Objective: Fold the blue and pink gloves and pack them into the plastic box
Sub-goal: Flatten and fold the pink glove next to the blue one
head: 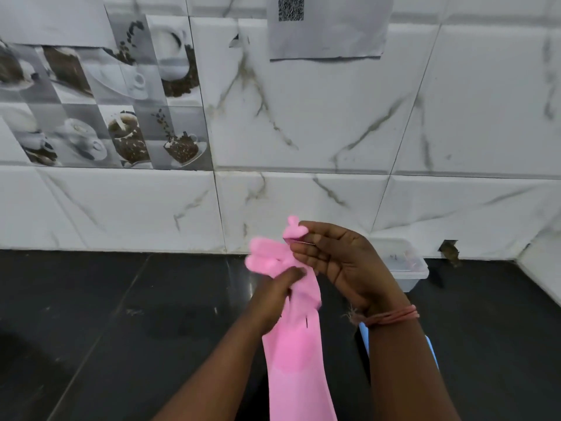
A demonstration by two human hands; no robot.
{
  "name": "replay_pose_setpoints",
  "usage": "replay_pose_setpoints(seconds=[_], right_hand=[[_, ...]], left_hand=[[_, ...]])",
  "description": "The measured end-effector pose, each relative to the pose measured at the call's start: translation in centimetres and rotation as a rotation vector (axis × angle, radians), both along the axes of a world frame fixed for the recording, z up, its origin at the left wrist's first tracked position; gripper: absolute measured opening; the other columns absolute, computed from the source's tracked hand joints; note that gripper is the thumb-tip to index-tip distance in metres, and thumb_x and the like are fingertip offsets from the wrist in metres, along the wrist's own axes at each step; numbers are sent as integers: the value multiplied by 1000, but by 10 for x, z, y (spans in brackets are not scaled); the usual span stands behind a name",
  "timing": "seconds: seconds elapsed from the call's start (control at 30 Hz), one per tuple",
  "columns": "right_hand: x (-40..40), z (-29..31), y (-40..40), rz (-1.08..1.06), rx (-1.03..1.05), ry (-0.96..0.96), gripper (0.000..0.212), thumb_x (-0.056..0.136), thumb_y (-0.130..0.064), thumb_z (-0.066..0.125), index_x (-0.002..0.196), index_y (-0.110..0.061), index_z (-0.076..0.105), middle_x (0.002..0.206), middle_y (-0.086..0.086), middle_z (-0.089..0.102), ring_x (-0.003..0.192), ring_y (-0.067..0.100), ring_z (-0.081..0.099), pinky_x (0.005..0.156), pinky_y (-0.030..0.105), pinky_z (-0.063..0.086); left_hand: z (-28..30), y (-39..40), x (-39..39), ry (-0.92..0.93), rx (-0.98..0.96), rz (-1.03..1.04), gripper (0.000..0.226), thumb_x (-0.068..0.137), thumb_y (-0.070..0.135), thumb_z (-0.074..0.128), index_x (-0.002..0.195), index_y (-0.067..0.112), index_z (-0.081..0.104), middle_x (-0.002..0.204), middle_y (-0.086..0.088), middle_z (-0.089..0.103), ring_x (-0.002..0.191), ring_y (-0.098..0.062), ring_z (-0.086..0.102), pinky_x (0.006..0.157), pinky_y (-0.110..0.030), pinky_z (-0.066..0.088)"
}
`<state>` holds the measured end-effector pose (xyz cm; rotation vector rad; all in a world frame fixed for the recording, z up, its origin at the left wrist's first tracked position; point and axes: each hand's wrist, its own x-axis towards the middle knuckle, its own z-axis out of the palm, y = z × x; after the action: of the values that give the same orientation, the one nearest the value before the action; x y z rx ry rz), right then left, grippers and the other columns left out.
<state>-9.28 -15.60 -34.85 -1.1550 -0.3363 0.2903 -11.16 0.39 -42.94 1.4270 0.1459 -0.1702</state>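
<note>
Holding the pink glove up above the table, both hands are closed on it: the right hand pinches one fingertip of the glove near the top, and the left hand grips it lower, around the palm section. The glove hangs long and unfolded, cuff dropping toward the bottom edge, its fingers bunched at the upper left; it looks soft, rubbery and limp. A sliver of blue glove shows behind the right wrist, mostly hidden. The box sits open near the wall, behind the right hand; its contents are unclear. By my judgement, folding has barely begun and all packing remains.
</note>
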Motion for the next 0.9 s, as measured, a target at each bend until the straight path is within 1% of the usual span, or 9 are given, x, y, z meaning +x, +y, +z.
replay_pose_setpoints(seconds=[0.1,0.2,0.27,0.3,0.43,0.5,0.6,0.73,0.9], right_hand=[[2,6,-11,-159,-40,-27,39,87,-16,70,125,-11,66,117,17,74,95,30,71,72,35,59],[7,-7,-19,-269,-361,28,62,73,-47,82,120,-9,65,94,14,76,74,24,65,63,35,52],[2,-30,-21,-54,-502,199,81,70,-62,81,118,0,65,104,25,73,83,26,69,71,36,54],[-5,-45,-21,66,-483,318,75,74,-60,79,120,-1,67,113,25,72,96,29,72,77,38,57],[-35,-125,-15,28,-514,636,42,84,-24,79,117,-1,70,117,20,72,111,38,68,99,52,54],[-45,-155,-9,-118,-633,646,26,80,-6,76,105,0,71,112,21,71,103,37,68,96,49,54],[-55,-171,-3,-147,-762,632,19,80,0,75,98,-2,69,103,19,71,94,33,68,88,45,57],[-55,-176,-4,-74,-723,681,28,86,-5,63,114,-2,63,114,21,67,107,37,66,88,45,57],[-40,-169,-7,-2,-622,485,21,91,-14,62,111,-9,65,105,14,73,85,20,72,67,30,58]], left_hand=[[12,6,-6,9,-572,-168,48,88,24,54,130,8,70,123,-20,73,117,-38,69,103,-52,54],[9,16,-12,115,-786,-226,48,85,19,56,128,3,71,126,-24,70,117,-42,67,105,-53,51],[-1,16,-17,209,-794,-212,47,89,19,58,131,1,68,133,-25,67,119,-41,67,106,-52,51],[-8,14,-20,270,-772,-168,48,91,19,58,134,0,66,138,-25,63,122,-41,65,107,-53,50],[-50,4,-35,462,-597,37,31,101,24,52,126,5,51,124,-18,60,109,-38,62,99,-47,51],[-73,9,-42,488,-425,109,30,103,25,56,119,0,59,104,-17,73,97,-33,69,89,-42,54],[-92,14,-56,519,-306,181,24,96,14,68,118,4,68,102,-20,80,99,-36,74,80,-42,59],[-88,11,-61,436,-26,202,36,82,-5,61,115,6,69,104,-18,77,96,-36,74,75,-43,63],[-76,17,-50,244,-261,138,44,89,-11,49,122,10,69,116,-15,77,108,-34,74,96,-50,59]])
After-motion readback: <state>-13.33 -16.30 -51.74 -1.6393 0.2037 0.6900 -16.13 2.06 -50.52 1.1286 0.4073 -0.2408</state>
